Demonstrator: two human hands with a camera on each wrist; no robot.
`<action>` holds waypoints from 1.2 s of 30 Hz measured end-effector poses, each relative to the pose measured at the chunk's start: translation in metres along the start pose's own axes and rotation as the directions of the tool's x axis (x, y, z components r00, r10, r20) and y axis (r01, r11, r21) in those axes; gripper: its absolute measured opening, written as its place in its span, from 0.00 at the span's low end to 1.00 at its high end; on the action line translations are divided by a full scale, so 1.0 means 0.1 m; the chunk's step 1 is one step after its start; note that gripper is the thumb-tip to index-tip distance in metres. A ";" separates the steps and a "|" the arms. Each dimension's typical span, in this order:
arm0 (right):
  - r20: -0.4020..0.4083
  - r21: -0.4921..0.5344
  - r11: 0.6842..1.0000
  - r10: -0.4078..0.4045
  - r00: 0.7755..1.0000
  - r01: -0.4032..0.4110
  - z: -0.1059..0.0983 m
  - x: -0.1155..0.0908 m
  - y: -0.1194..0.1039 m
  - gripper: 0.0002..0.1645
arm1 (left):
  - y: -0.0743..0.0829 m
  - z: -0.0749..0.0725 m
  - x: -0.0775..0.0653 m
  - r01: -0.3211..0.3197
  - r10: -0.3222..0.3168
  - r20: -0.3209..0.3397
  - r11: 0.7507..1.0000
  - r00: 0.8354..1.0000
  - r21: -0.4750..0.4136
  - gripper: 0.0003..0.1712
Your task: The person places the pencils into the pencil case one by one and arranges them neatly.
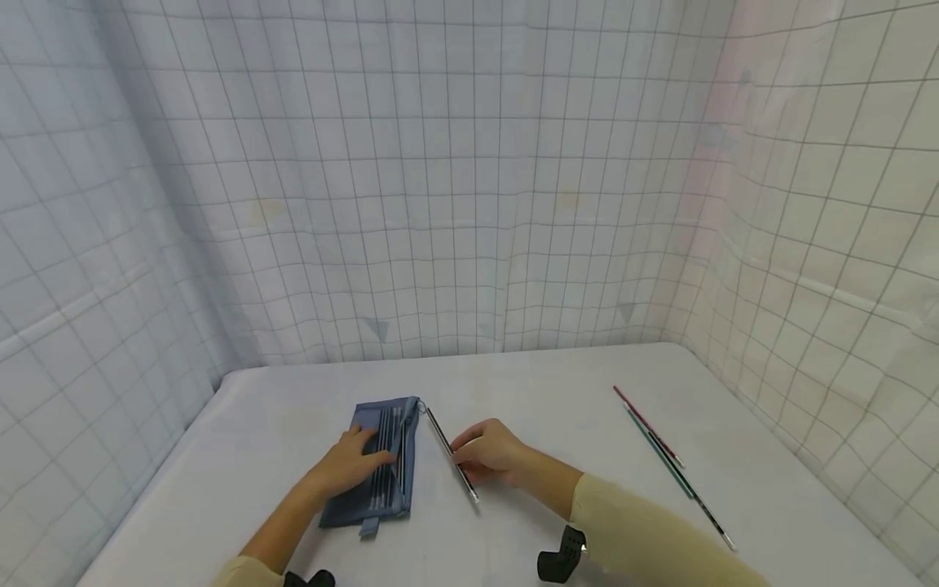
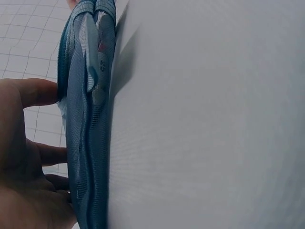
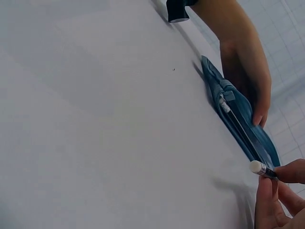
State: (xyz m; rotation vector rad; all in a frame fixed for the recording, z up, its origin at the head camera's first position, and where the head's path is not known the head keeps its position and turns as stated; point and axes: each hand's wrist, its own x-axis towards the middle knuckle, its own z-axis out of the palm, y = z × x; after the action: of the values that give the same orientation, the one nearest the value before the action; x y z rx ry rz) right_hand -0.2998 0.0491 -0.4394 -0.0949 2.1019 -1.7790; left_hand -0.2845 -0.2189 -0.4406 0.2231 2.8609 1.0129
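Note:
A blue mesh zip pencil case (image 1: 339,512) lies on the table with its zipped side to the right, and several pencils show through the mesh. My left hand (image 1: 345,465) rests on it with fingers spread, the thumb at the zipper edge. In the right wrist view the case (image 3: 240,102) gapes along that edge, with a white-ended pencil (image 3: 225,106) inside. To the right of the case, my right hand (image 1: 495,452) pinches a dark pencil (image 1: 438,432) between thumb and fingers. Its white eraser (image 3: 257,166) points toward me; its far end is near the case's upper right corner.
On the right of the white table (image 1: 557,391) lie a red pencil (image 1: 645,420), a green pencil (image 1: 663,463) and a black pencil (image 1: 707,515), close together and slanted. Grid-patterned white cloth (image 1: 469,204) hangs behind and along both sides.

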 end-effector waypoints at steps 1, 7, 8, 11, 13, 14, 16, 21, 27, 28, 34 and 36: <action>-0.001 0.001 1.000 0.003 1.000 -0.003 0.03 0.01 0.00 0.11 | 0.00 0.00 0.00 0.002 -0.002 0.002 1.000 1.000 0.000 0.45; -0.008 -0.010 1.000 0.022 1.000 -0.022 0.14 0.10 0.01 0.08 | 0.00 0.02 -0.01 0.015 -0.015 0.000 1.000 1.000 -0.006 0.45; -0.013 -0.020 1.000 0.023 1.000 -0.023 0.16 0.11 0.01 0.08 | -0.01 0.02 -0.01 0.014 -0.014 -0.001 1.000 1.000 -0.002 0.45; -0.023 -0.033 0.999 0.026 0.999 -0.027 0.22 0.18 -0.01 0.07 | -0.01 0.02 -0.01 0.010 -0.010 -0.002 1.000 1.000 0.002 0.45; -0.030 -0.038 0.999 0.026 0.999 -0.028 0.27 0.24 -0.03 0.06 | -0.02 0.01 -0.01 0.006 -0.006 -0.005 1.000 1.000 0.008 0.45; -0.032 -0.040 0.999 0.024 0.999 -0.026 0.30 0.26 -0.05 0.06 | -0.02 0.01 -0.01 0.006 -0.006 -0.007 1.000 1.000 0.009 0.45; -0.037 -0.049 0.998 0.023 0.999 -0.025 0.36 0.31 -0.08 0.06 | -0.03 0.00 -0.01 0.006 -0.006 -0.008 1.000 1.000 0.014 0.45; -0.069 -0.121 0.992 0.032 0.997 -0.040 0.52 0.39 -0.16 0.06 | -0.04 -0.01 0.00 0.016 -0.016 -0.002 0.999 1.000 0.028 0.46; -0.114 -0.156 0.986 0.037 0.993 -0.055 0.69 0.51 -0.23 0.09 | -0.01 0.00 0.01 0.015 -0.015 -0.001 1.000 1.000 0.020 0.46; -0.117 -0.154 0.987 0.026 0.993 -0.044 0.71 0.52 -0.23 0.10 | -0.01 0.00 0.01 0.015 -0.015 0.001 1.000 1.000 0.016 0.45; -0.129 -0.170 0.986 -0.023 0.991 0.000 0.79 0.50 -0.27 0.09 | -0.01 -0.01 0.02 0.023 -0.023 0.015 1.000 1.000 0.014 0.46; -0.146 -0.215 0.977 -0.036 0.989 0.004 0.80 0.51 -0.29 0.10 | -0.01 -0.02 0.02 0.019 -0.019 0.015 1.000 1.000 0.016 0.47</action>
State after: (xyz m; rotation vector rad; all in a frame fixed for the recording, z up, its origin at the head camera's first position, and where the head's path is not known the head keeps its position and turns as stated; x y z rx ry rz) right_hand -0.3263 -0.0467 -0.4339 -0.0420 2.4031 -1.6082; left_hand -0.2873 -0.2207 -0.4401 0.2030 2.8531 0.9812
